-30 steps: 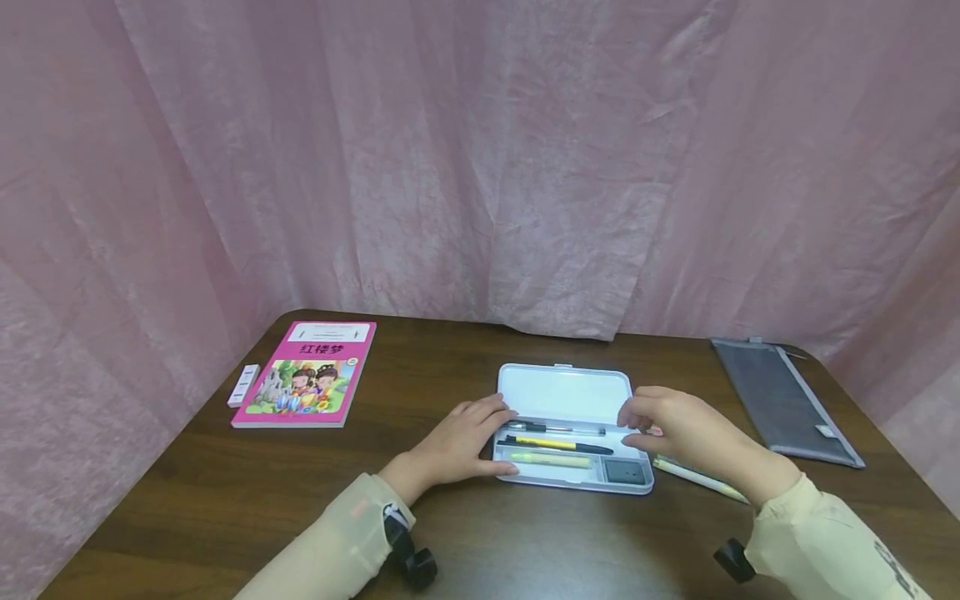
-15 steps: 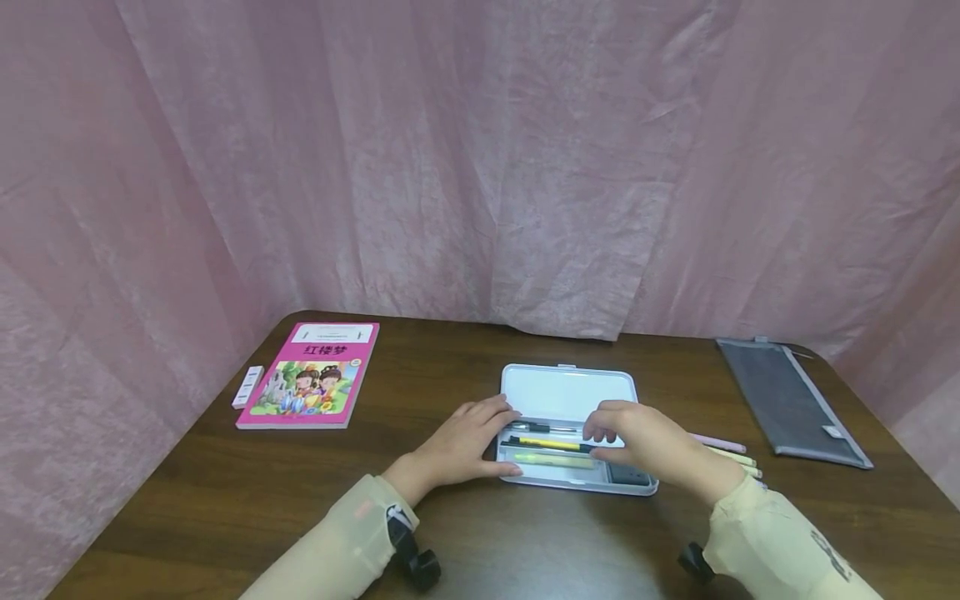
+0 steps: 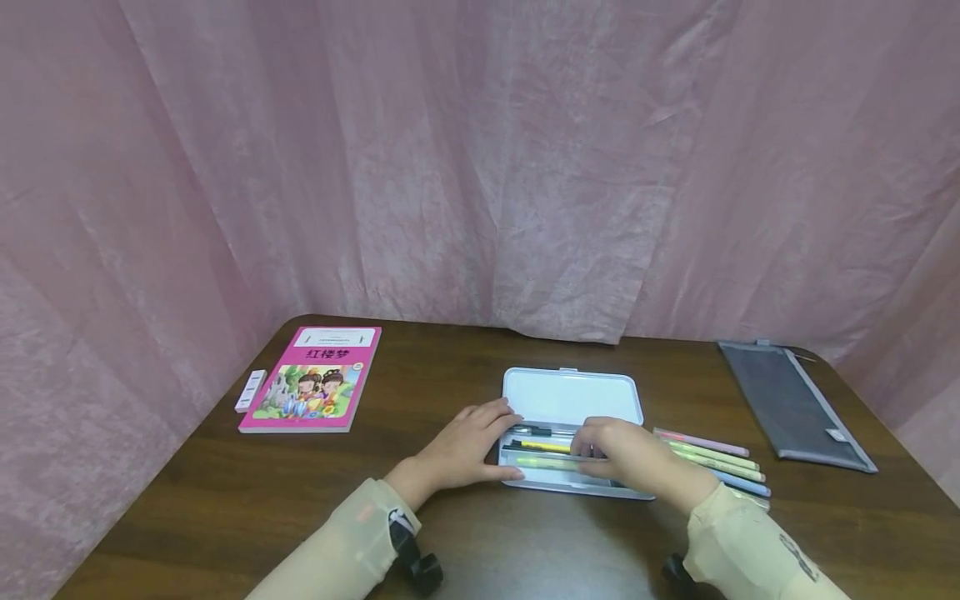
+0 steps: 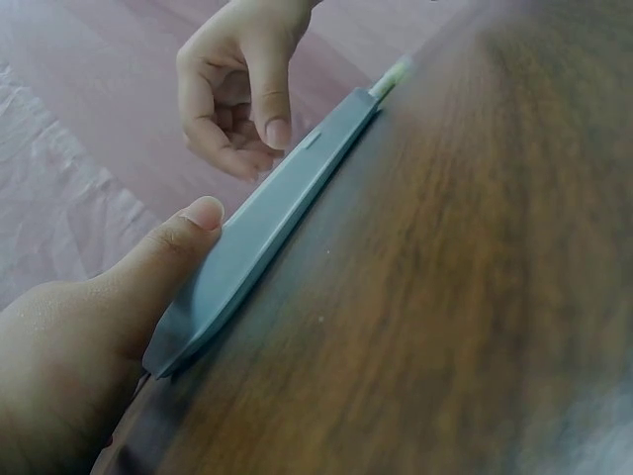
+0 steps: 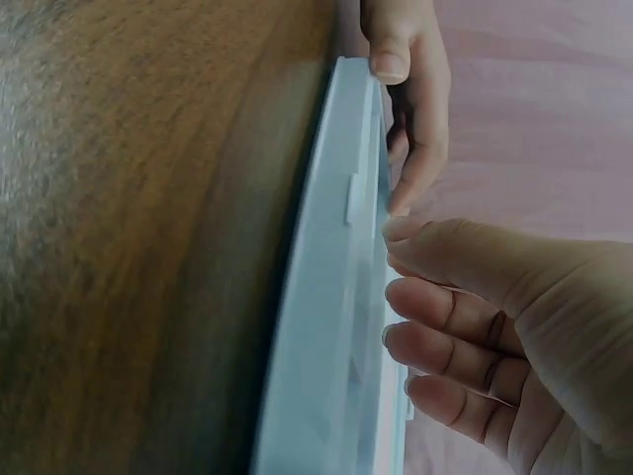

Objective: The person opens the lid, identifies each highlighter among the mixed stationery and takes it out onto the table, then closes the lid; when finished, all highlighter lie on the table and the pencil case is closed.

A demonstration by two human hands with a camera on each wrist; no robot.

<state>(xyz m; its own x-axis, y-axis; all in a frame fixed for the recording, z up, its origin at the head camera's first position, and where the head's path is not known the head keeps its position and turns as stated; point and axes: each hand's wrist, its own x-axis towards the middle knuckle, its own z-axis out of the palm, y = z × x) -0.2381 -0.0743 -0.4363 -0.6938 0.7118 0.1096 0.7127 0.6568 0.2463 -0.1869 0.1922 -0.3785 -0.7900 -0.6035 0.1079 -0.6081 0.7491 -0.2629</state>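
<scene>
An open white pencil case point(image 3: 573, 396) lies on the table with its lid back. In its tray are a clear-barrelled black pen point(image 3: 531, 431), a yellow and black pen point(image 3: 545, 447) and a pale yellow-green highlighter point(image 3: 546, 462). My left hand point(image 3: 467, 446) holds the case's left end, thumb at the front edge and fingers farther back. Over the tray's right part, my right hand point(image 3: 626, 454) has its fingertips down by the yellow pen's right end. Whether they pinch it is hidden. In the right wrist view, the fingers of the right hand point(image 5: 495, 336) are bent beside the case.
Several highlighters point(image 3: 720, 457) lie fanned out right of the case, partly behind the right forearm. Farther right is a grey mesh zip pouch point(image 3: 795, 404). A pink book point(image 3: 315, 379) and a small white block point(image 3: 251, 392) lie at the left. A pink curtain point(image 3: 480, 167) hangs behind the table.
My right hand has moved left from the case's right edge and down into the tray, uncovering the highlighters at the right. It now covers the dark grey block. The left hand stays on the case.
</scene>
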